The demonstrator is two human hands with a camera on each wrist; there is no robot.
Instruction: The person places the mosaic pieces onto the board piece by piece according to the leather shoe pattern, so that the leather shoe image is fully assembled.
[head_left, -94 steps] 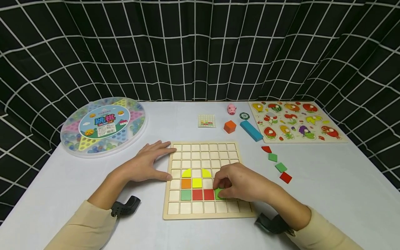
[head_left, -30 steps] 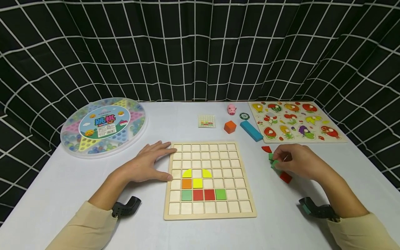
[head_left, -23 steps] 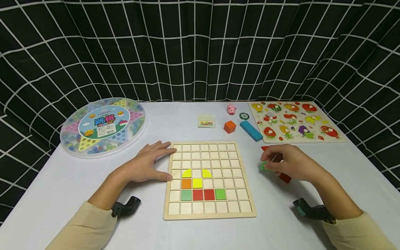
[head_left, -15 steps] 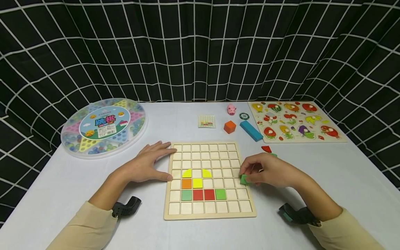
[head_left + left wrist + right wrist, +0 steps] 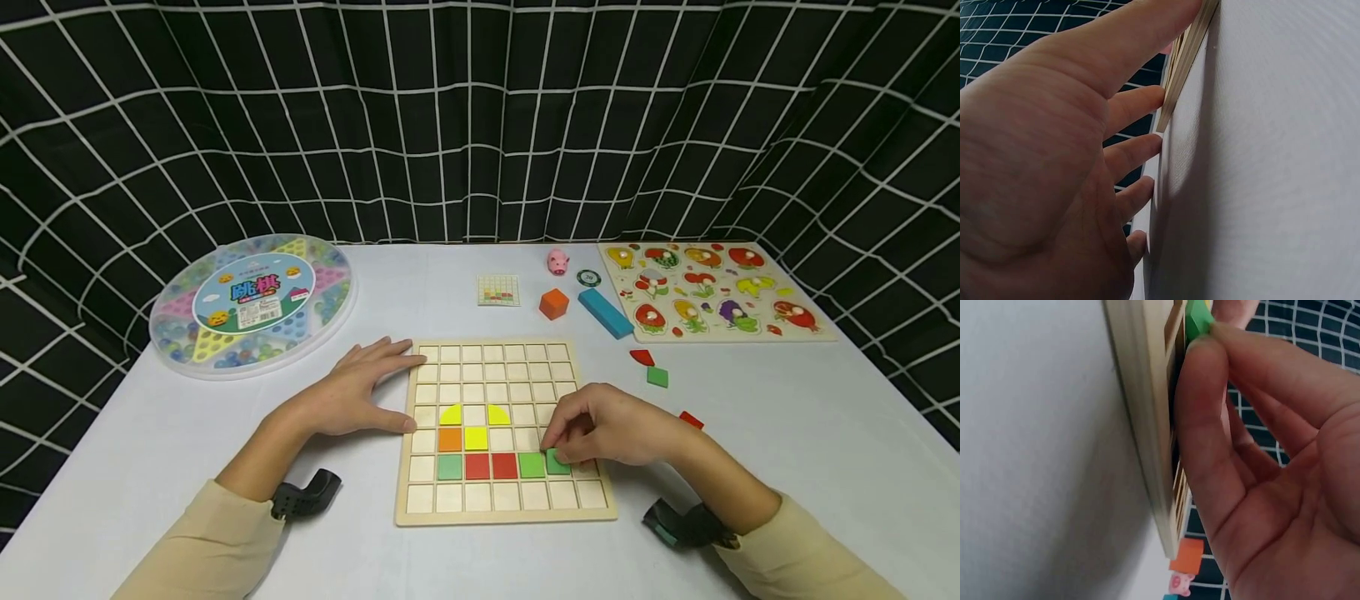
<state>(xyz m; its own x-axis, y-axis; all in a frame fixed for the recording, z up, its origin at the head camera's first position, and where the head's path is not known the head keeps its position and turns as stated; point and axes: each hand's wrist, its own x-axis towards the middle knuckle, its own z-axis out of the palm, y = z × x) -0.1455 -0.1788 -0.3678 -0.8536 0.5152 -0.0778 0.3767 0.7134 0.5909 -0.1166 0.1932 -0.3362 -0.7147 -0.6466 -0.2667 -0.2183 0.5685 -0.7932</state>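
Observation:
My right hand [image 5: 617,427] pinches a green square tile [image 5: 557,462] between thumb and fingers, over a lower-row cell of the wooden grid board [image 5: 507,518]. In the right wrist view, the green tile [image 5: 1197,322] shows at the fingertips. Directly left of it lie a green tile [image 5: 532,466], two red tiles [image 5: 477,467] and a teal-green tile [image 5: 450,467]. Above these sit an orange tile [image 5: 450,439], a yellow square [image 5: 476,438] and two yellow quarter-rounds [image 5: 452,415]. With fingers spread, my left hand [image 5: 347,397] rests at the board's left edge.
Right of the board lie a red curved piece [image 5: 642,357], a green tile [image 5: 657,377] and a red tile [image 5: 691,420]. Behind stand a pattern card [image 5: 498,290], orange cube [image 5: 554,304], blue block [image 5: 604,313], pink pig [image 5: 557,262], chip [image 5: 588,277], fruit puzzle [image 5: 750,334] and marble-game box [image 5: 322,329].
After leaving a green tile on the board, my right hand went right to the loose pieces, picked up another green tile and brought it back left to the adjoining cell. My left hand stayed still.

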